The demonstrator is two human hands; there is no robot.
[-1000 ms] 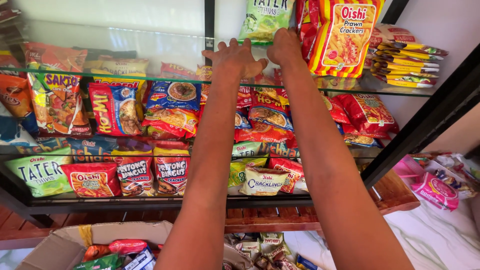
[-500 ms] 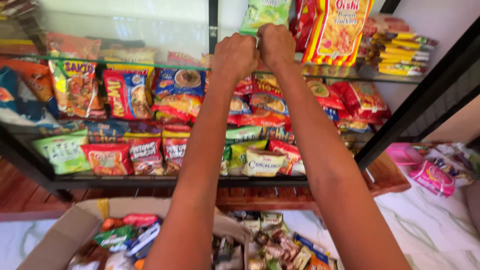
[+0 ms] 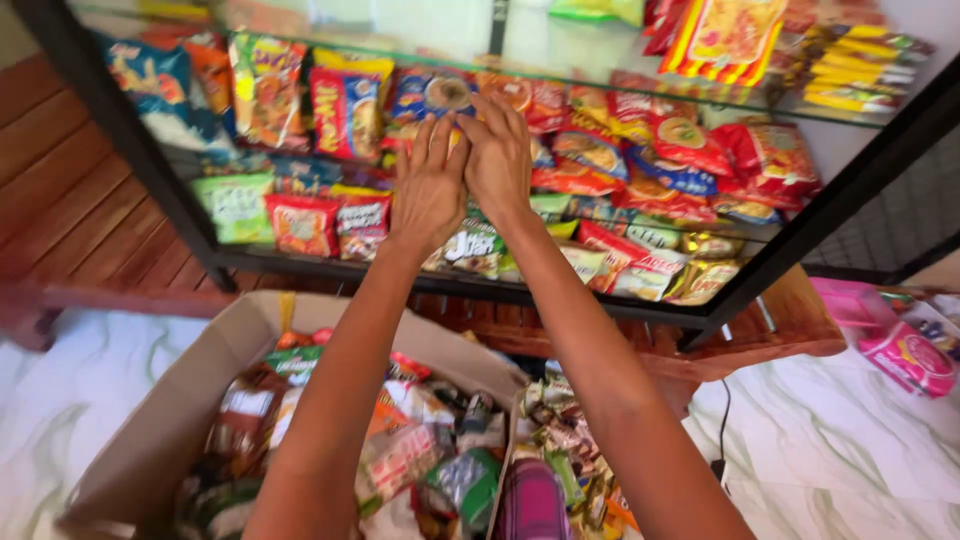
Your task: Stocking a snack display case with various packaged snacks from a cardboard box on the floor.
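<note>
Packets fill the cardboard box [image 3: 170,430] at the bottom of the view, nearest the camera: small snack bags and sachets in red, green, orange and silver lie heaped in it, with a purple-checked packet [image 3: 530,505] at its near right edge. The box stands on a pale marbled floor [image 3: 60,400]. Both forearms rise over the box toward the glass-fronted shelf unit [image 3: 780,250] beyond it.

Against the middle of the shelf unit, the left hand [image 3: 428,185] and right hand [image 3: 497,155] are raised side by side, touching each other, backs toward the camera. The fingers of both are stretched out and almost straight, pointing up at the packets; whether anything is pinched between the palms cannot be told.

Directly behind the hands, on the unit's middle level, stand upright snack bags [image 3: 345,110] in red, blue and yellow, shiny and crinkled, packed edge to edge. On the lower level of the unit, smaller bags [image 3: 300,225] in green, red and white lean in a row. On top of the unit, at its right end, hang yellow and red packets [image 3: 730,35].

The unit has a black frame and rests on a low brown wooden platform [image 3: 790,330]. Right of the unit, a pink tub [image 3: 910,355] sits on the floor.
</note>
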